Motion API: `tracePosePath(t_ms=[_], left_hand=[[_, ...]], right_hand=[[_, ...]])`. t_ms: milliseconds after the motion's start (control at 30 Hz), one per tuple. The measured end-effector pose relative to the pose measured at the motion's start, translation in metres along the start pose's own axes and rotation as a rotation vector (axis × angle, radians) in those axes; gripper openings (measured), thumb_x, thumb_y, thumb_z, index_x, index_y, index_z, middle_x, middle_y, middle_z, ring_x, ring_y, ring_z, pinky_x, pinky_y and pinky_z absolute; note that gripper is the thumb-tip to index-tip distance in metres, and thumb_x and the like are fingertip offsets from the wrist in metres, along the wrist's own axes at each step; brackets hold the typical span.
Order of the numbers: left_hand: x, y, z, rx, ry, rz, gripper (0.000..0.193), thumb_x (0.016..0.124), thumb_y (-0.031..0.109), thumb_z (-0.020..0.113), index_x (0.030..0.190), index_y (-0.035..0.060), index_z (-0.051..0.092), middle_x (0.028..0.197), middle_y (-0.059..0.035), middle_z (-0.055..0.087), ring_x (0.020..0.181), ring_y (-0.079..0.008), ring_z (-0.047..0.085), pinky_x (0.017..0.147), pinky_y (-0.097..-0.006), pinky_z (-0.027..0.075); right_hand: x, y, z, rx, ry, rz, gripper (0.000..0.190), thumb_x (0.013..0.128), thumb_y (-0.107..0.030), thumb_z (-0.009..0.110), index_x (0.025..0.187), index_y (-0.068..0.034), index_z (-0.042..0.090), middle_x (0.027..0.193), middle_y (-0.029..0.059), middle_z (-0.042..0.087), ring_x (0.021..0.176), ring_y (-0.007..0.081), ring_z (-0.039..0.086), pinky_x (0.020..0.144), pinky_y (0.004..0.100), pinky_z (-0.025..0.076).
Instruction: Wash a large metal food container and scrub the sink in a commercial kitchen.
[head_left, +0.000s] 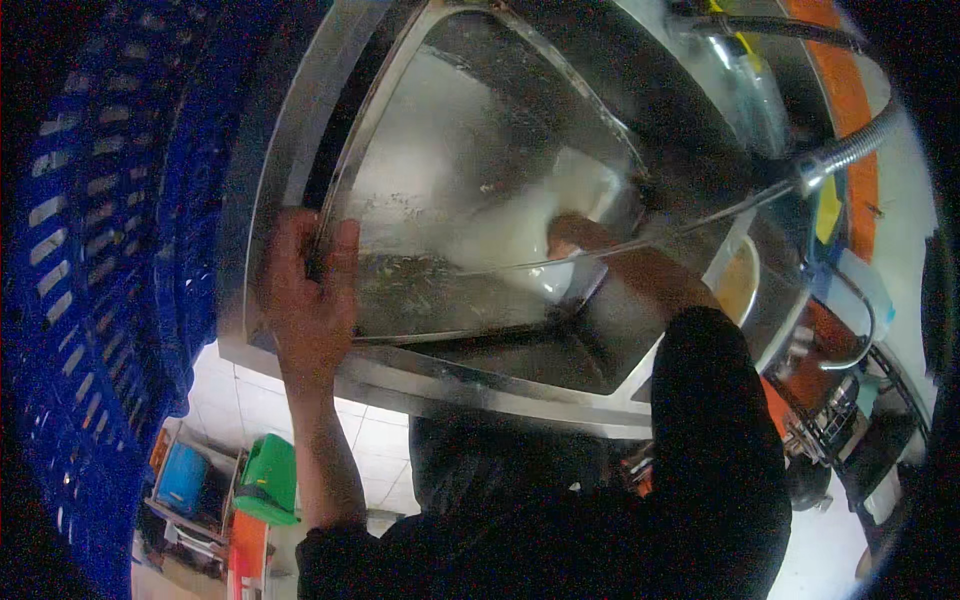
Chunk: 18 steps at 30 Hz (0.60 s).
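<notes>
A large metal tray (427, 180) with a raised rim stands tilted inside a stainless steel sink (517, 394). My left hand (311, 277) grips the tray's left rim, thumb on the inner side. Low over the tray's inner face, my right hand (581, 236) is closed on a white object (553, 279); blur hides what it is. From a flexible metal faucet hose (847, 154) at the right, a thin stream of water (690, 225) runs past my right hand onto the tray. Whitish wet smears cover part of the metal there.
A blue slatted plastic crate (112, 247) rises close along the left side. Clear plastic bottles (757, 97) stand behind the sink at upper right. Below left are a green bin (268, 480) and a blue container (182, 476). A rack with metal utensils (840, 397) is at right.
</notes>
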<state>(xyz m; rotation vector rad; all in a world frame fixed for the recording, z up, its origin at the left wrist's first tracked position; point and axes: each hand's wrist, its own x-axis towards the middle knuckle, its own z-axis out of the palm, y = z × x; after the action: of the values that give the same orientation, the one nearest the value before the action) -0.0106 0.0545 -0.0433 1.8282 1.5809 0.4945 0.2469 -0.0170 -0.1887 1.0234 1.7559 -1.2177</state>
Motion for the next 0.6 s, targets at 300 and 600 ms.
tracePosePath(t_ms=[300, 600], left_hand=[[0.006, 0.008, 0.003, 0.07, 0.037, 0.047, 0.018, 0.088, 0.021, 0.056, 0.084, 0.0051, 0.05, 0.066, -0.0098, 0.048, 0.059, -0.0192, 0.046, 0.055, -0.032, 0.037], [0.005, 0.006, -0.003, 0.012, 0.004, 0.038, 0.017, 0.09, 0.021, 0.054, 0.082, 0.0055, 0.05, 0.065, -0.0097, 0.046, 0.058, -0.0203, 0.043, 0.055, -0.0315, 0.037]], right_hand=[[0.03, -0.026, -0.022, 0.235, -0.18, -0.182, 0.058, 0.082, -0.06, 0.045, 0.091, -0.006, 0.062, 0.094, 0.0177, 0.061, 0.091, 0.0336, 0.057, 0.083, 0.0464, 0.043], [0.001, -0.018, -0.016, 0.121, -0.072, -0.228, 0.07, 0.076, -0.064, 0.051, 0.12, -0.009, 0.053, 0.112, 0.0168, 0.058, 0.107, 0.0346, 0.053, 0.093, 0.0494, 0.039]])
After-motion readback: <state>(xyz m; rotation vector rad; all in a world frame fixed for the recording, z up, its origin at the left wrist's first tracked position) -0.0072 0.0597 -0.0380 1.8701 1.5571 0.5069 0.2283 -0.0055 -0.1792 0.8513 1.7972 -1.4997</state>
